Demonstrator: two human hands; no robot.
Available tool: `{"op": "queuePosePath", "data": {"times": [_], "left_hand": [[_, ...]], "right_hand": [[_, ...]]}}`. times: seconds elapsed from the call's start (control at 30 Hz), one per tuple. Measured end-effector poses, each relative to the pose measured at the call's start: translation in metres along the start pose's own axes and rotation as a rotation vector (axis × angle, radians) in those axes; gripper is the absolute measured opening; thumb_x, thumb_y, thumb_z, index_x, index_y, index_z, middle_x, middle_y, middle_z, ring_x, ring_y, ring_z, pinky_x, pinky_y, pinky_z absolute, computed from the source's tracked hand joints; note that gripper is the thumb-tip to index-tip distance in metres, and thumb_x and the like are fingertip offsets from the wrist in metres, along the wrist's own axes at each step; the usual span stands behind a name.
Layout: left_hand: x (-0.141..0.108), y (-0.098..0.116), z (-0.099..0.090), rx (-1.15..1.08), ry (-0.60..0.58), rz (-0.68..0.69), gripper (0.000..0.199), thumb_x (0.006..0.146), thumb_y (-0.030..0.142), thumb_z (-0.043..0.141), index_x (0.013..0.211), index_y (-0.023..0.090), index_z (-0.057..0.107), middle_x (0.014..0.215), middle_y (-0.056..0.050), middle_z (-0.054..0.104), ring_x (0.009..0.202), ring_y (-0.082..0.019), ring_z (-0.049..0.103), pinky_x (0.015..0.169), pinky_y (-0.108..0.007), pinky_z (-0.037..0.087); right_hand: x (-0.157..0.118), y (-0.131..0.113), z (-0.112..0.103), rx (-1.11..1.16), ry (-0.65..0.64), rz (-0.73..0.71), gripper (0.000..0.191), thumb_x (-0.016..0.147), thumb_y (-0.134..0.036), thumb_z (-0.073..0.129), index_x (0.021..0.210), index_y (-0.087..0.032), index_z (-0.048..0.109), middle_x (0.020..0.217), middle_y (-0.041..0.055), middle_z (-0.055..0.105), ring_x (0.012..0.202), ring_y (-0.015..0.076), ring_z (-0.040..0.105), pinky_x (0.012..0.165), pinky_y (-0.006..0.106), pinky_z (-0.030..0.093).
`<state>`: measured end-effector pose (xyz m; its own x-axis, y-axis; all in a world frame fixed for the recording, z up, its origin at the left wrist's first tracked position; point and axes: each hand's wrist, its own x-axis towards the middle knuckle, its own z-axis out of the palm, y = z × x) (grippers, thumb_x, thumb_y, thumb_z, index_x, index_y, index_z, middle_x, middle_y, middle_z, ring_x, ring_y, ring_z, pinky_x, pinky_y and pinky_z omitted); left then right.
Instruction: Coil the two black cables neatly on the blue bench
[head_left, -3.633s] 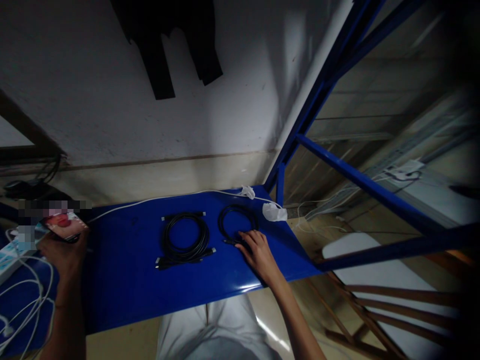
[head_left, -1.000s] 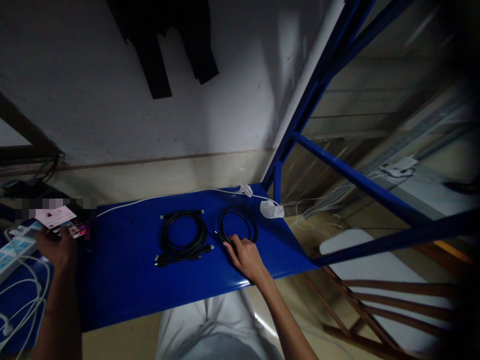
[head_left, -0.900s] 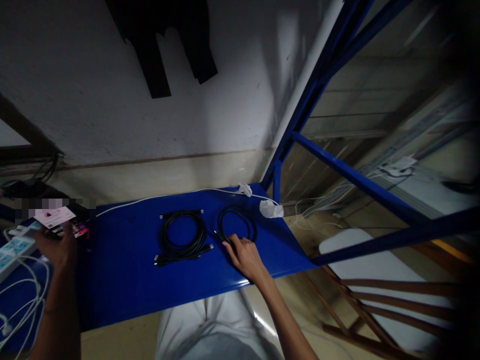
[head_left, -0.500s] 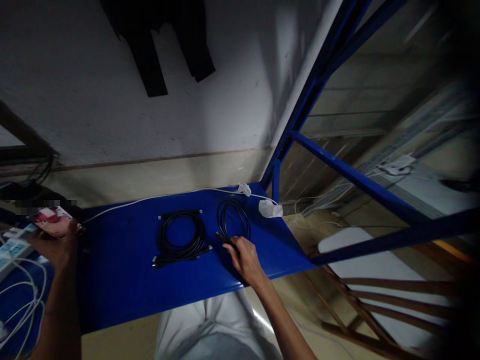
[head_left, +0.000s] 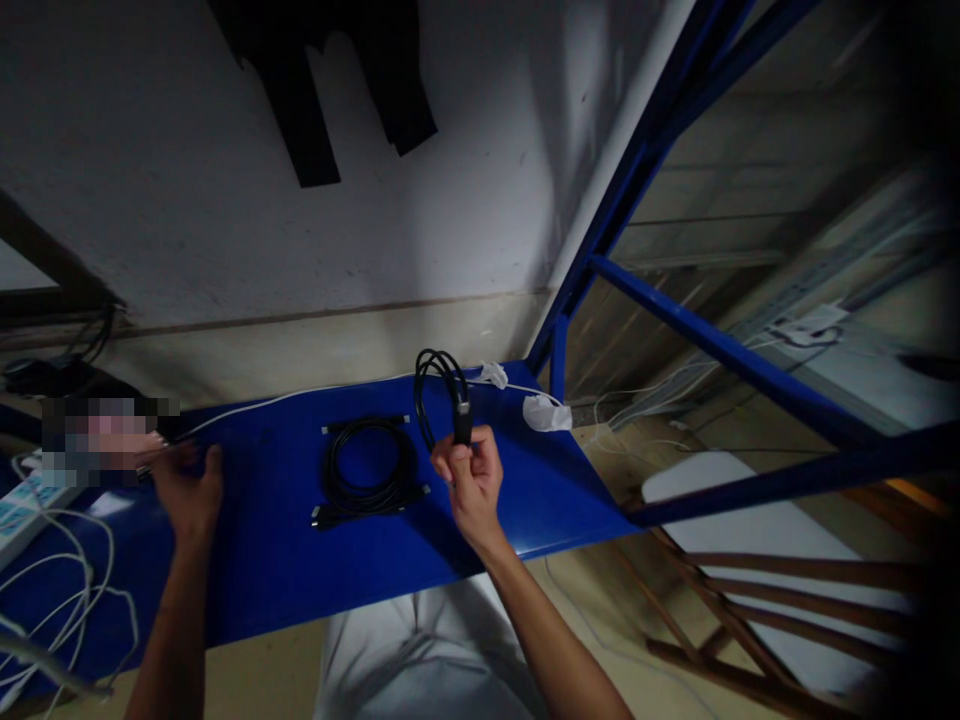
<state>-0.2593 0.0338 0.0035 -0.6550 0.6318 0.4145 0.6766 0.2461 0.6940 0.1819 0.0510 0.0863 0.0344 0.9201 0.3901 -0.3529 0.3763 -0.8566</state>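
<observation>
My right hand [head_left: 474, 480] is closed round the connector end of a coiled black cable [head_left: 425, 395], lifted above the blue tabletop [head_left: 262, 560]. The cable's loops stand up beyond my fingers, with a metal plug tip beside them. To the left on the tabletop lies a bundle of coiled black cables [head_left: 409, 470] with several plugs sticking out. My left hand [head_left: 189, 490] is over the left part of the table, thumb apart from the fingers. Its slightly blurred fingertips are beside a pinkish, partly pixelated item [head_left: 112, 435], apparently a phone.
A white power strip [head_left: 30, 515] and tangled white cables [head_left: 82, 590] lie at the left. One white cord [head_left: 300, 390] runs along the wall side to white plastic wrapping [head_left: 546, 412]. A blue metal frame [head_left: 675, 325] rises at the right, near a wooden chair [head_left: 795, 580].
My right hand has raised the thinner coiled cable off the table, turning its plug upward. My left hand has moved right, letting go of the pinkish item.
</observation>
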Motion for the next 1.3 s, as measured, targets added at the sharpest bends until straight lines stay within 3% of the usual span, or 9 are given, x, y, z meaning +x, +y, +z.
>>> {"op": "queuePosePath", "data": {"times": [0.07,0.17,0.27,0.37,0.53,0.7,0.87,1.07,1.3], "left_hand": [[-0.009,0.009,0.012,0.000,-0.113,0.029,0.061,0.090,0.062,0.065,0.126,0.014,0.061,0.122,-0.013,0.067,0.104,-0.029,0.066,0.100,-0.049,0.055],[-0.020,0.021,0.026,0.040,-0.242,0.101,0.059,0.087,0.063,0.068,0.121,0.015,0.069,0.113,-0.012,0.072,0.093,-0.028,0.069,0.094,-0.046,0.057],[-0.028,0.026,0.032,0.109,-0.289,0.180,0.048,0.089,0.058,0.063,0.111,0.016,0.072,0.108,-0.013,0.074,0.089,-0.028,0.068,0.096,-0.047,0.056],[-0.039,0.030,0.029,0.123,-0.302,0.235,0.038,0.093,0.051,0.057,0.102,0.018,0.074,0.101,-0.012,0.074,0.086,-0.027,0.067,0.094,-0.046,0.056],[-0.078,0.060,0.009,-0.005,-0.236,0.191,0.037,0.096,0.054,0.062,0.103,0.021,0.077,0.102,-0.008,0.077,0.089,-0.026,0.070,0.087,-0.040,0.056],[-0.144,0.126,-0.011,-0.183,0.026,0.142,0.028,0.099,0.046,0.070,0.111,0.022,0.078,0.092,-0.005,0.071,0.078,-0.022,0.065,0.077,-0.037,0.053],[-0.202,0.172,0.002,-0.266,-0.150,0.434,0.019,0.102,0.030,0.068,0.118,0.033,0.078,0.090,-0.007,0.070,0.081,-0.024,0.066,0.080,-0.044,0.053],[-0.219,0.167,0.024,-0.222,-0.165,0.507,0.037,0.102,0.019,0.066,0.133,0.036,0.076,0.081,-0.005,0.061,0.075,-0.023,0.062,0.079,-0.043,0.051],[-0.210,0.145,0.018,-0.202,-0.295,0.648,0.056,0.103,0.015,0.061,0.154,0.040,0.061,0.090,-0.006,0.063,0.082,-0.022,0.064,0.082,-0.040,0.055]], "right_hand": [[-0.006,0.007,-0.006,-0.248,-0.129,-0.033,0.032,0.110,-0.056,0.056,0.101,-0.025,0.054,0.073,-0.0038,0.055,0.060,0.0137,0.052,0.059,0.027,0.042],[-0.016,0.018,-0.010,-0.631,-0.426,-0.189,0.031,0.112,-0.051,0.054,0.103,-0.022,0.061,0.084,0.0026,0.066,0.073,0.0176,0.062,0.071,0.031,0.048],[-0.025,0.030,-0.005,-0.853,-0.701,-0.352,0.029,0.115,-0.043,0.050,0.100,-0.022,0.062,0.088,0.0034,0.069,0.079,0.0179,0.064,0.079,0.031,0.047],[-0.034,0.043,0.002,-0.982,-0.811,-0.438,0.031,0.116,-0.042,0.049,0.096,-0.021,0.061,0.083,0.0021,0.067,0.078,0.0174,0.062,0.078,0.031,0.042],[-0.045,0.060,0.005,-1.070,-0.800,-0.493,0.032,0.114,-0.045,0.052,0.096,-0.022,0.064,0.086,0.0030,0.069,0.085,0.0190,0.060,0.082,0.033,0.040],[-0.045,0.063,0.002,-1.024,-0.783,-0.501,0.029,0.112,-0.046,0.056,0.109,-0.021,0.070,0.092,0.0046,0.071,0.091,0.0202,0.060,0.087,0.035,0.043],[-0.044,0.064,0.000,-1.008,-0.785,-0.468,0.027,0.113,-0.043,0.055,0.113,-0.019,0.067,0.094,0.0065,0.071,0.091,0.0222,0.060,0.089,0.037,0.045],[-0.047,0.069,-0.001,-1.003,-0.765,-0.429,0.025,0.115,-0.038,0.049,0.107,-0.019,0.062,0.093,0.0073,0.069,0.088,0.0242,0.060,0.088,0.039,0.045],[-0.050,0.065,0.000,-0.965,-0.780,-0.391,0.019,0.113,-0.033,0.050,0.114,-0.017,0.061,0.101,0.0099,0.070,0.093,0.0260,0.062,0.093,0.041,0.046]]}}
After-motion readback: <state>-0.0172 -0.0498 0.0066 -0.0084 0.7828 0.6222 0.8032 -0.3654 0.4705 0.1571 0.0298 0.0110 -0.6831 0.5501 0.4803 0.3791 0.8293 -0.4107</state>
